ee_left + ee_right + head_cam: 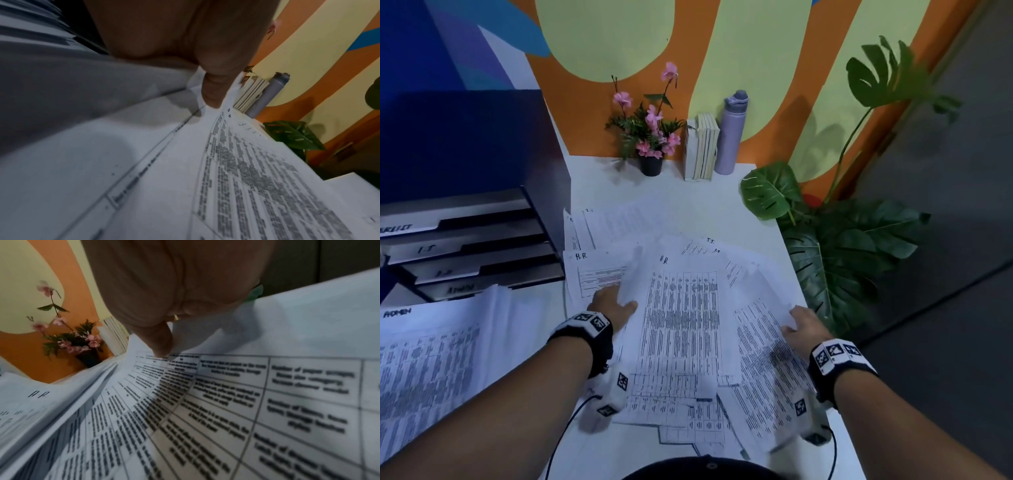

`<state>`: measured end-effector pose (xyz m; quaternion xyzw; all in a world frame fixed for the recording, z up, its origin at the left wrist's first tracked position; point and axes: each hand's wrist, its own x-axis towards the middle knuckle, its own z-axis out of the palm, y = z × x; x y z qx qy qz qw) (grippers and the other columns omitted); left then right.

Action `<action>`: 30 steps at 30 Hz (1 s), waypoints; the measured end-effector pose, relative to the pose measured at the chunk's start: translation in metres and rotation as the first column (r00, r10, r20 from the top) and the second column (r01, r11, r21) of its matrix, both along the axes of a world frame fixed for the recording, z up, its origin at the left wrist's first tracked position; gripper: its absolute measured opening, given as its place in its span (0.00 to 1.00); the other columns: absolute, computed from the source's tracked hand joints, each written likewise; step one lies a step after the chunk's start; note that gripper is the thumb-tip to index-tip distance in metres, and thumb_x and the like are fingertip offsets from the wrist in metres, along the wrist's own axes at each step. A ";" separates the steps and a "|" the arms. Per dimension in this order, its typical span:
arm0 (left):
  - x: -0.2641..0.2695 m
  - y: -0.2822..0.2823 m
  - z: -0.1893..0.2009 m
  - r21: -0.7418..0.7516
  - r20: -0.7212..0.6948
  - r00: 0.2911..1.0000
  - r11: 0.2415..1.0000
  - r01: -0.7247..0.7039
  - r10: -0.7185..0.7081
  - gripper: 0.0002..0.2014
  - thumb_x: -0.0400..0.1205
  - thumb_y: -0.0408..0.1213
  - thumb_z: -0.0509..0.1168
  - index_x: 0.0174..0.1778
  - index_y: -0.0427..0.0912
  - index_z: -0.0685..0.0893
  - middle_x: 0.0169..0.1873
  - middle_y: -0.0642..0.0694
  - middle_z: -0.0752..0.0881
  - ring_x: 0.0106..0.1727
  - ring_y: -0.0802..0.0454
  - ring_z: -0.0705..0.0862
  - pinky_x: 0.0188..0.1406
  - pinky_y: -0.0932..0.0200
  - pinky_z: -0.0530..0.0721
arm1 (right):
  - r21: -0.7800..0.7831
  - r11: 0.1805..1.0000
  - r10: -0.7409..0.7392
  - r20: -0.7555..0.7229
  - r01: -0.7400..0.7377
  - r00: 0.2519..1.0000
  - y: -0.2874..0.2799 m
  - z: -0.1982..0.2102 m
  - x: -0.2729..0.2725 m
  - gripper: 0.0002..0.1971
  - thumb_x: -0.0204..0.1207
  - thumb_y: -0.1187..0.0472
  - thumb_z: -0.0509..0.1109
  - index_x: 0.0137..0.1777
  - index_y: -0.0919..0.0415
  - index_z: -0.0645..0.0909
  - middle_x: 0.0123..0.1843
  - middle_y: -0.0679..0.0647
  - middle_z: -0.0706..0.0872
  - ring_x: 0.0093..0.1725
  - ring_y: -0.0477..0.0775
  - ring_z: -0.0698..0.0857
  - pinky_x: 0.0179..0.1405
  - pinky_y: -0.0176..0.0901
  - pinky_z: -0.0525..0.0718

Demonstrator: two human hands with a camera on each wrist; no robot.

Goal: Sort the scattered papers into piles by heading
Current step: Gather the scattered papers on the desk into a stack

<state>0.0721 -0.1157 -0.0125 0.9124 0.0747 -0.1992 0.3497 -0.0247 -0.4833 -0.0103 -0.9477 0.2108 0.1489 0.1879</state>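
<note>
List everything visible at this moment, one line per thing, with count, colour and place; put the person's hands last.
scattered papers: many, white with black print, fanned across the desk centre; headings H.R. and I.T. readable
ADMIN pile: one stack, white, desk left
drawer unit: one, dark blue with grey labelled trays, far left
desk: one, white
flower pot: one, pink blooms in a black pot, back of desk
books: several, cream, upright beside the pot
bottle: one, lilac, right of the books
leafy plant: one, green, right of desk
left hand: lifts a sheet's edge
right hand: pinches a sheet's edge
</note>
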 end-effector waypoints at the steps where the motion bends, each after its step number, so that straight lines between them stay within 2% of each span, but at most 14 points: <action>1: 0.000 -0.002 -0.003 0.019 -0.013 1.000 1.000 0.021 -0.021 0.23 0.81 0.45 0.67 0.69 0.39 0.76 0.63 0.37 0.81 0.55 0.41 0.81 0.56 0.52 0.80 | -0.003 1.000 0.015 -0.008 -0.015 1.000 0.001 -0.002 -0.002 0.21 0.82 0.56 0.64 0.71 0.65 0.72 0.74 0.61 0.72 0.67 0.63 0.77 0.68 0.48 0.76; 4: -0.002 -0.010 -0.007 0.075 -0.036 0.998 0.995 0.063 -0.060 0.28 0.81 0.46 0.66 0.75 0.39 0.70 0.67 0.36 0.80 0.63 0.37 0.80 0.59 0.52 0.78 | -0.044 0.999 0.029 -0.034 -0.030 0.999 0.005 -0.008 -0.004 0.20 0.81 0.53 0.64 0.68 0.64 0.73 0.69 0.61 0.74 0.65 0.62 0.77 0.65 0.50 0.78; 6: -0.004 -0.014 -0.009 0.092 -0.042 0.997 0.993 0.069 -0.065 0.29 0.82 0.47 0.65 0.77 0.38 0.67 0.68 0.37 0.79 0.65 0.38 0.80 0.59 0.52 0.78 | -0.064 0.998 0.016 -0.040 -0.019 0.999 0.009 -0.010 -0.007 0.22 0.81 0.50 0.64 0.69 0.62 0.72 0.71 0.59 0.70 0.67 0.61 0.76 0.66 0.50 0.78; 9: -0.008 -0.019 -0.008 0.087 -0.036 0.997 0.994 0.071 -0.068 0.28 0.83 0.44 0.65 0.76 0.37 0.67 0.68 0.37 0.79 0.65 0.38 0.79 0.55 0.55 0.76 | -0.133 0.991 0.014 -0.093 -0.026 0.996 0.012 -0.013 -0.011 0.28 0.80 0.46 0.63 0.77 0.55 0.66 0.82 0.52 0.58 0.78 0.57 0.66 0.77 0.53 0.67; 11: -0.012 -0.021 -0.008 0.069 0.013 0.998 0.996 0.053 -0.054 0.22 0.83 0.38 0.65 0.72 0.36 0.72 0.63 0.35 0.81 0.60 0.39 0.81 0.49 0.57 0.74 | -0.155 0.987 0.026 -0.138 -0.048 0.990 0.013 -0.015 -0.013 0.30 0.80 0.45 0.63 0.80 0.53 0.63 0.86 0.49 0.52 0.84 0.56 0.56 0.81 0.58 0.58; 12: -0.015 -0.021 -0.007 0.061 0.039 0.999 0.998 0.031 -0.033 0.20 0.82 0.36 0.65 0.69 0.35 0.73 0.61 0.35 0.82 0.58 0.39 0.81 0.48 0.57 0.74 | -0.148 0.988 0.028 -0.148 -0.050 0.989 0.013 -0.015 -0.014 0.30 0.80 0.46 0.63 0.80 0.53 0.62 0.86 0.48 0.52 0.84 0.56 0.55 0.80 0.60 0.58; 15: -0.023 -0.012 -0.008 0.011 0.071 0.993 0.995 -0.100 0.099 0.17 0.81 0.32 0.64 0.66 0.35 0.75 0.52 0.36 0.83 0.50 0.39 0.81 0.44 0.56 0.76 | -0.116 0.992 0.028 -0.147 -0.045 0.989 0.013 -0.007 -0.014 0.28 0.78 0.46 0.65 0.76 0.49 0.63 0.80 0.49 0.61 0.78 0.58 0.64 0.75 0.60 0.64; 17: -0.027 0.003 -0.011 -0.046 0.041 0.976 0.977 -0.210 0.212 0.22 0.80 0.30 0.63 0.71 0.39 0.71 0.49 0.40 0.81 0.47 0.41 0.80 0.44 0.55 0.78 | -0.075 0.997 0.009 -0.144 -0.020 0.990 0.016 0.000 -0.011 0.28 0.77 0.47 0.66 0.75 0.44 0.62 0.75 0.51 0.68 0.74 0.59 0.71 0.74 0.60 0.66; 19: -0.035 0.017 -0.013 -0.079 -0.013 0.952 0.949 -0.305 0.305 0.27 0.81 0.31 0.61 0.77 0.43 0.64 0.56 0.38 0.81 0.49 0.40 0.81 0.47 0.54 0.79 | -0.029 0.999 0.012 -0.154 -0.017 0.988 0.021 0.004 -0.008 0.29 0.78 0.48 0.66 0.77 0.44 0.60 0.72 0.53 0.76 0.69 0.60 0.77 0.72 0.57 0.71; 21: -0.045 0.029 -0.013 -0.081 -0.029 0.930 0.927 -0.366 0.365 0.28 0.84 0.39 0.62 0.80 0.42 0.61 0.66 0.34 0.79 0.58 0.37 0.81 0.55 0.52 0.78 | 0.037 0.998 0.064 -0.153 -0.059 0.986 0.032 0.005 -0.005 0.24 0.81 0.50 0.64 0.75 0.50 0.65 0.67 0.56 0.81 0.59 0.59 0.82 0.63 0.51 0.80; 23: -0.057 0.037 -0.013 -0.077 -0.027 0.937 0.934 -0.348 0.347 0.38 0.80 0.51 0.68 0.81 0.41 0.59 0.73 0.36 0.74 0.68 0.37 0.77 0.65 0.51 0.76 | 0.093 0.990 0.120 -0.110 -0.110 0.987 0.045 0.008 -0.002 0.19 0.83 0.53 0.63 0.71 0.58 0.72 0.63 0.58 0.84 0.52 0.57 0.82 0.57 0.46 0.83; 24: -0.062 0.040 -0.013 -0.065 -0.037 0.949 0.947 -0.315 0.314 0.44 0.76 0.52 0.73 0.82 0.41 0.57 0.76 0.37 0.71 0.72 0.38 0.75 0.69 0.50 0.74 | 0.106 0.987 0.128 -0.078 -0.119 0.989 0.051 0.011 -0.001 0.17 0.83 0.54 0.63 0.69 0.60 0.74 0.62 0.58 0.85 0.52 0.57 0.83 0.56 0.46 0.83; 27: -0.068 0.041 -0.012 -0.011 -0.077 0.972 0.975 -0.223 0.222 0.49 0.73 0.43 0.78 0.83 0.38 0.54 0.81 0.41 0.63 0.79 0.43 0.66 0.76 0.53 0.67 | 0.059 0.994 0.086 0.041 -0.088 0.995 0.058 0.029 0.005 0.15 0.84 0.57 0.61 0.66 0.63 0.75 0.63 0.62 0.84 0.59 0.63 0.84 0.57 0.50 0.82; 30: -0.068 0.042 -0.009 -0.006 -0.089 0.972 0.976 -0.217 0.216 0.45 0.77 0.38 0.73 0.84 0.37 0.52 0.83 0.43 0.60 0.81 0.45 0.63 0.76 0.55 0.64 | -0.071 0.997 0.004 0.245 0.014 0.970 0.055 0.049 0.012 0.08 0.85 0.58 0.59 0.53 0.64 0.73 0.56 0.64 0.82 0.48 0.65 0.82 0.42 0.51 0.78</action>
